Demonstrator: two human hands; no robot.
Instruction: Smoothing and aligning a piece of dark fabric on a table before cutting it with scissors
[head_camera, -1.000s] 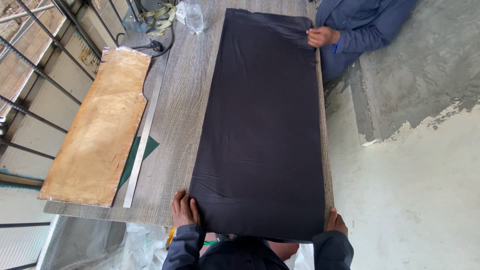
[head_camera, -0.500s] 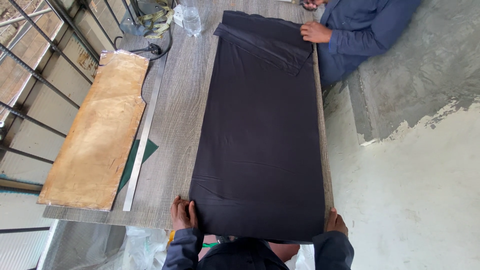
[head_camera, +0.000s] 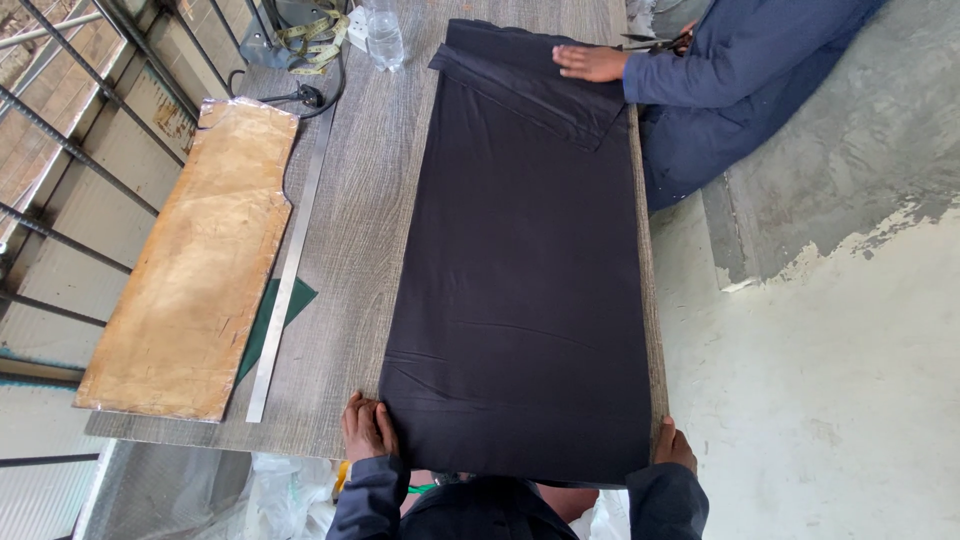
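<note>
I see a long dark cloth (head_camera: 520, 290) spread flat down the right half of the grey wooden desk (head_camera: 360, 250), reaching from the near edge almost to the far end, with its right side running along the desk's right edge. My left hand (head_camera: 367, 428) rests at the cloth's near left corner, fingers (head_camera: 360, 415) curled down onto the desk edge and touching the fabric; I cannot tell whether they pinch the cloth or only press on it. My right hand (head_camera: 676, 447) sits at the near right corner, at the desk's corner, mostly tucked behind the cloth's edge, so I cannot tell how its fingers are set either. At the far end the cloth is folded back on itself in a diagonal flap, and another person's hand (head_camera: 590, 62), in a blue sleeve (head_camera: 700, 70), lies flat on that fold. Scissors (head_camera: 655, 42) lie just beyond that hand. To the left of the cloth, a long metal ruler (head_camera: 290, 270) lies lengthwise on the desk, and beside it a brown board (head_camera: 195, 270) overhangs the left edge, with a bit of green sheet (head_camera: 272, 320) showing under the ruler. At the far left are a clear plastic bottle (head_camera: 383, 35), a yellow tape measure (head_camera: 315, 30) and a black cable (head_camera: 300, 97).
</note>
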